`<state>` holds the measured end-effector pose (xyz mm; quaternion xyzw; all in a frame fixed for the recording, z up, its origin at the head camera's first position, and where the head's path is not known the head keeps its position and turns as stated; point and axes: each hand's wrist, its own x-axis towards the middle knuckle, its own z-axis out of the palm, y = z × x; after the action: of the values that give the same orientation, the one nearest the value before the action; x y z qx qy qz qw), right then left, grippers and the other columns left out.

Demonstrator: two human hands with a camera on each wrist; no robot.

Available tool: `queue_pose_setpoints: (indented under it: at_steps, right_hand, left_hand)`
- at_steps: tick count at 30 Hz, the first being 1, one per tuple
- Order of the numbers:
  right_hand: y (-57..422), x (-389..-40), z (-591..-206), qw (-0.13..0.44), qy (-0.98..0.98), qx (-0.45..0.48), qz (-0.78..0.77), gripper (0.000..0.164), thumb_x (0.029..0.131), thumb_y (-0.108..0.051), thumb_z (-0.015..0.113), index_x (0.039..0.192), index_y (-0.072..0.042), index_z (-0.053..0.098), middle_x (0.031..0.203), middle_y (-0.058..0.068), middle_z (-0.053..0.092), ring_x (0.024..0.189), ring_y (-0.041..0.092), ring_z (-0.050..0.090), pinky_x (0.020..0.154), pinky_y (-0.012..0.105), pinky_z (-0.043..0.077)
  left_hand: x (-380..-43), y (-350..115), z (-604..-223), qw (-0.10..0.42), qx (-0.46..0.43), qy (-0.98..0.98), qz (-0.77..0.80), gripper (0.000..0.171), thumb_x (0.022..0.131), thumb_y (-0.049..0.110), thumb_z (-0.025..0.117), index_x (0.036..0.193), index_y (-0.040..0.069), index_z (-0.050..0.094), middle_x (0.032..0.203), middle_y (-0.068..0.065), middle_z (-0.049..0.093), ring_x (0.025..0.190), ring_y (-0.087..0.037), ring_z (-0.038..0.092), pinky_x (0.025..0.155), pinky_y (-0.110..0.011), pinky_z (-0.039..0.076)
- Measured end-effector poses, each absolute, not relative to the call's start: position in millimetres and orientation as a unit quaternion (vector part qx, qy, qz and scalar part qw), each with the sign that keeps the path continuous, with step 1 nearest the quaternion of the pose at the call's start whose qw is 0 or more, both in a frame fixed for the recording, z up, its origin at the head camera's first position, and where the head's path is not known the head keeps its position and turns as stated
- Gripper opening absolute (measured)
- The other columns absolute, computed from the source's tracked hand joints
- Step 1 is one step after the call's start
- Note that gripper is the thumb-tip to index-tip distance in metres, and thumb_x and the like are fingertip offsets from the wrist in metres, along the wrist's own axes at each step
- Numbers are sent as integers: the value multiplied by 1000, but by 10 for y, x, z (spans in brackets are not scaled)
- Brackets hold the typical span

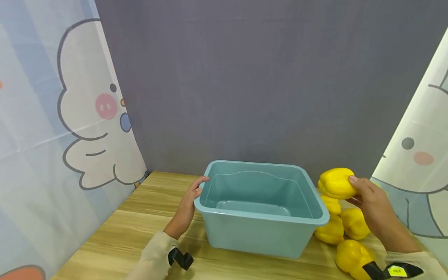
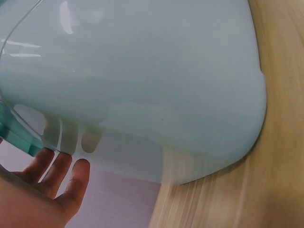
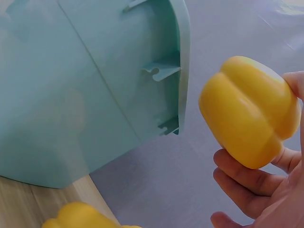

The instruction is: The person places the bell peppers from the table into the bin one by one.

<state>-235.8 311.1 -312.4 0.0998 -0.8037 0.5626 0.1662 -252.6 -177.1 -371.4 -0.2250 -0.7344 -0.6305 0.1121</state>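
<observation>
A yellow bell pepper [image 1: 336,183] is held up in my right hand [image 1: 376,208], level with the right rim of a light blue-green plastic bin [image 1: 259,233]. In the right wrist view the thumb lies on one side of the pepper [image 3: 249,111] and fingers support it from below. My left hand [image 1: 185,208] grips the bin's left rim. The left wrist view shows three fingertips against the outer wall of the bin [image 2: 156,76], just under the rim. Inside, the bin's visible floor is bare.
More yellow bell peppers [image 1: 355,223] lie in a group on the wooden table [image 1: 140,221], right of the bin. A grey backdrop [image 1: 259,85] stands behind the table, with cartoon-print curtains [image 1: 31,116] at both sides.
</observation>
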Motion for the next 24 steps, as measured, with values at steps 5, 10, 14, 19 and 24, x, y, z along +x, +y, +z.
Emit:
queue_pose_setpoints:
  at_steps: [5, 10, 14, 19, 24]
  right_hand:
    - [3111, -2375, -3075, 155, -790, 114, 582, 27, 109, -30, 40, 107, -14, 61, 99, -10, 62, 90, 2, 63, 75, 14, 50]
    - [3085, -2403, -3012, 153, -815, 121, 545, 29, 109, -34, 36, 113, -15, 58, 103, -12, 61, 93, 0, 62, 76, 14, 49]
    - [3037, -2421, -2973, 151, -829, 120, 525, 35, 109, -37, 34, 117, -12, 56, 105, -14, 60, 94, -1, 62, 77, 14, 50]
    - [2978, -2440, -2923, 145, -842, 121, 506, 44, 109, -40, 32, 120, -4, 54, 104, -12, 60, 93, 0, 62, 77, 15, 49]
    - [2960, -2458, -2842, 142, -851, 133, 488, 48, 109, -40, 31, 119, 1, 53, 103, -6, 60, 92, 3, 63, 77, 14, 50]
  left_hand:
    - [-2514, -1772, -3717, 112, -228, -734, -630, 52, 106, 37, 32, 149, 9, 41, 153, -8, 36, 135, -31, 37, 103, -50, 34]
    - [-2511, -1767, -3722, 115, -231, -732, -631, 53, 106, 36, 31, 149, 8, 40, 153, -9, 36, 135, -32, 38, 103, -49, 34]
    - [-2524, -1767, -3729, 117, -233, -729, -633, 54, 106, 38, 32, 149, 8, 40, 153, -8, 37, 134, -31, 38, 103, -50, 34]
    - [-2540, -1776, -3753, 121, -239, -728, -630, 55, 105, 39, 32, 150, 8, 40, 154, -6, 36, 135, -30, 37, 104, -52, 32]
    - [-2552, -1771, -3768, 124, -239, -727, -631, 55, 105, 39, 33, 150, 8, 40, 155, -5, 34, 138, -30, 34, 106, -54, 29]
